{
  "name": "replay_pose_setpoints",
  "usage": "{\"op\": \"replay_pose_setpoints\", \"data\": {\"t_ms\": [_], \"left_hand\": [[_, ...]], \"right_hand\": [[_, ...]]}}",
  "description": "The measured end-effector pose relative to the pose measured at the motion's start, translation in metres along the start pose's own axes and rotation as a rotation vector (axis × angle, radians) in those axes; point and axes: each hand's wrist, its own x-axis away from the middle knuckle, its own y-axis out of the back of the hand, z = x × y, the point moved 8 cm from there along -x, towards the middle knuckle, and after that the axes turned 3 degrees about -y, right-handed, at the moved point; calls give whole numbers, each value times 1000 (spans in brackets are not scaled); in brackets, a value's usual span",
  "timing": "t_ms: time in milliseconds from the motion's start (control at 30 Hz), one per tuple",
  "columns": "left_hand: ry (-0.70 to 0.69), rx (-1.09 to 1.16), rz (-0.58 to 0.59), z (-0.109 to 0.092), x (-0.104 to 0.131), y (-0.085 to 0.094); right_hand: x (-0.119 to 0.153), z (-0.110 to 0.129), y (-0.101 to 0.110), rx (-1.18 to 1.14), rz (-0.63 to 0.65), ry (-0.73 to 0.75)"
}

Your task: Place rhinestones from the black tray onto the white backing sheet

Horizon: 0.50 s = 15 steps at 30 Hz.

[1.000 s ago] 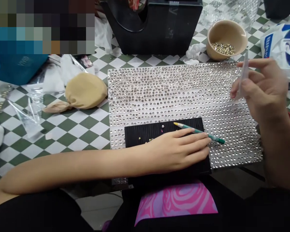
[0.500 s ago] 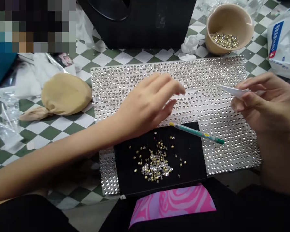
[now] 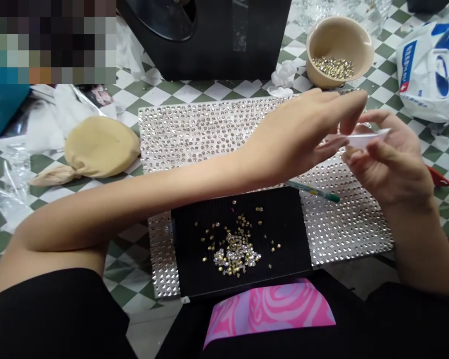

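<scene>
Right hand [image 3: 392, 159]: a white slip [image 3: 362, 141] is pinched between thumb and fingers, above the studded sheet [image 3: 346, 239].
Left hand [image 3: 303, 132]: fingertips are placed at the slip's left end; whether it is gripped cannot be told.
Black board [image 3: 284, 224]: strewn with loose rhinestones [image 3: 236, 253].
Bowl [image 3: 362, 47]: set on the checkered tabletop [image 3: 194, 90], rhinestones inside.

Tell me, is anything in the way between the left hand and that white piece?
Nothing visible is: the right hand holds the white piece, and the left hand is at its near end; whether they touch is unclear.
</scene>
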Motion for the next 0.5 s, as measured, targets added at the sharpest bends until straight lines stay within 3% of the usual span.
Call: {"op": "replay_pose_setpoints", "data": {"t_ms": [133,267,367,500], "left_hand": [[13,127,-114,-2,-4,6],[47,115,-91,-1,-9,-2],[80,103,-60,8,-3,-2],[42,-65,10,27,25,2]], "right_hand": [[-2,-7,6,-141,-77,-78],[-1,-9,-1,-120,-48,-93],[3,-4,0,-81,-34,-36],[8,10,11,95,-87,125]]}}
